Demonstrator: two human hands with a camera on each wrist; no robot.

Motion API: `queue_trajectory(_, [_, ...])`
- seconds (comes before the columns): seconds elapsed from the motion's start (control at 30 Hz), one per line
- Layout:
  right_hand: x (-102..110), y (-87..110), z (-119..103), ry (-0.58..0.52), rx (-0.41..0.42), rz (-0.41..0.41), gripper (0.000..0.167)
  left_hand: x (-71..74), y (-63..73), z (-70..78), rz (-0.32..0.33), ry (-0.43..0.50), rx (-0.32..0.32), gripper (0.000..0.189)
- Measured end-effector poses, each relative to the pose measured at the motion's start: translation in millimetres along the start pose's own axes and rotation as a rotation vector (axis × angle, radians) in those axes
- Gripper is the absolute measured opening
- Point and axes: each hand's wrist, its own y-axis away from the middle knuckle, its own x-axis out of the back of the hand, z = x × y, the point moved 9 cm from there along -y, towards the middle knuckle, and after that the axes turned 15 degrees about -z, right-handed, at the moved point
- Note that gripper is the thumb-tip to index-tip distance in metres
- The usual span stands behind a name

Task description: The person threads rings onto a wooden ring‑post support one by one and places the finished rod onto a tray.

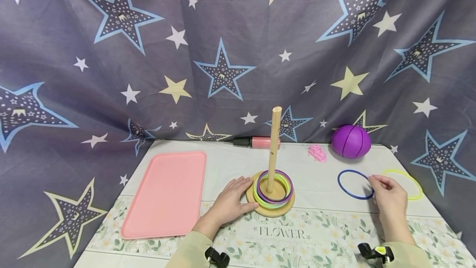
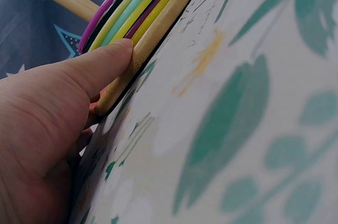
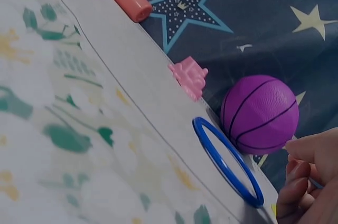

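Observation:
A ring toss stand, with a pale wooden post (image 1: 273, 152) on a round wooden base (image 1: 267, 212), stands upright on the table. Several yellow, green, purple and dark rings (image 2: 122, 10) lie stacked around the foot of its post. My left hand (image 1: 231, 200) holds the base at its left side, thumb along the near rim. A blue ring (image 1: 352, 197) lies on the table to the right. Over its right edge is my right hand (image 1: 390, 197), fingers loosely bent; in the right wrist view the fingertips are apart from the ring. Partly behind that hand lies a yellow ring (image 1: 418, 191).
A pink tray (image 1: 167, 193) lies at the left. Toward the back are a pink-and-black cylindrical tool (image 1: 256, 142), a small pink toy (image 1: 317, 153) and a purple ball (image 1: 351, 141). A star-patterned curtain (image 1: 223, 24) hangs around the table, over its back edge.

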Motion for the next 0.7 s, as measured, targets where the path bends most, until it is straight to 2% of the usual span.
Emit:
queue_trajectory(0.2, [8.8, -3.4, 6.4, 0.134, -0.02, 0.02, 0.023, -0.8, 0.2, 0.4, -0.002, -0.001, 0.001, 0.084])
queue_trajectory(0.47, [13.5, -5.8, 11.9, 0.233, -0.052, 0.033, 0.042, -1.1, 0.0, 0.2, -0.004, -0.003, 0.001, 0.084])
queue_trajectory(0.7, [13.2, -7.9, 8.9, 0.4, -0.02, 0.028, 0.046, -1.3, -0.8, -0.9, -0.005, -0.005, 0.008, 0.085])
